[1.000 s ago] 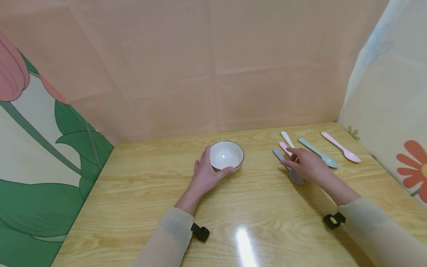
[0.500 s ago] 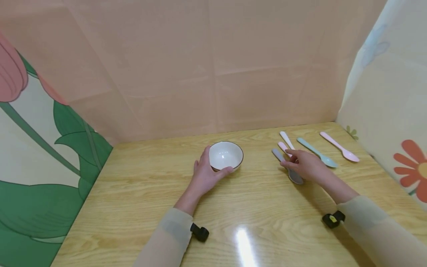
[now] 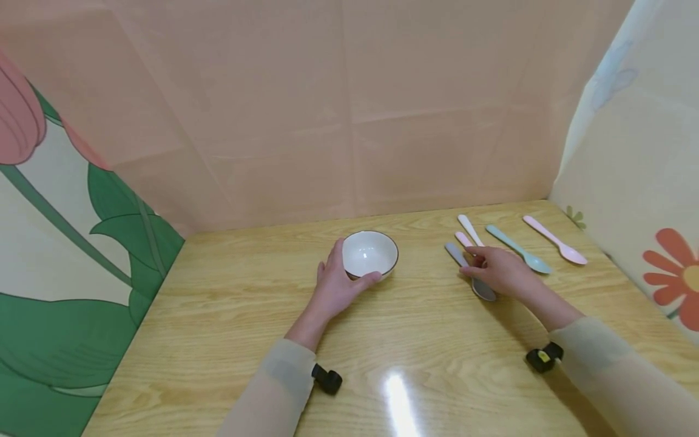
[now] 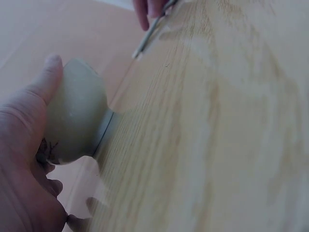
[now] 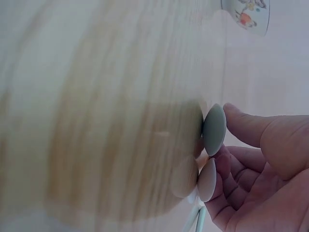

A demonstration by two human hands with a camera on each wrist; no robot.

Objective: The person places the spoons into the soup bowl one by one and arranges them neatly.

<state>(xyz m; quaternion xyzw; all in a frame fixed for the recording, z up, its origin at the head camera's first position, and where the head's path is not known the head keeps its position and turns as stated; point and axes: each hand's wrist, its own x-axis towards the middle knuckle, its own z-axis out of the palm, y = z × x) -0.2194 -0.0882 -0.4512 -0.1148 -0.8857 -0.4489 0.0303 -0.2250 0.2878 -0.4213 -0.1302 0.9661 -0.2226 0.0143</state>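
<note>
In the head view, my left hand [image 3: 334, 286] holds a small white bowl [image 3: 370, 254] with a dark rim, standing on the table. Its thumb lies along the near side and its fingers along the left. The left wrist view also shows this grip on the bowl [image 4: 75, 116]. Farther right, my right hand [image 3: 503, 272] pinches a grey spoon [image 3: 483, 291] lying on the table, thumb and fingers at its neck. A pink spoon [image 3: 463, 239] and a white spoon [image 3: 470, 228] lie beside it, partly hidden by that hand. The right wrist view shows the grey spoon's head [image 5: 215, 129] by my thumb.
Right of my right hand lie a teal spoon [image 3: 519, 249] and another pink spoon [image 3: 557, 241]. The wooden table [image 3: 229, 340] meets a pink backdrop [image 3: 262, 121] at the back. Floral sheets hang at both sides.
My right thumb and fingers have closed in slightly around the grey spoon. The left hand and the bowl stay in place.
</note>
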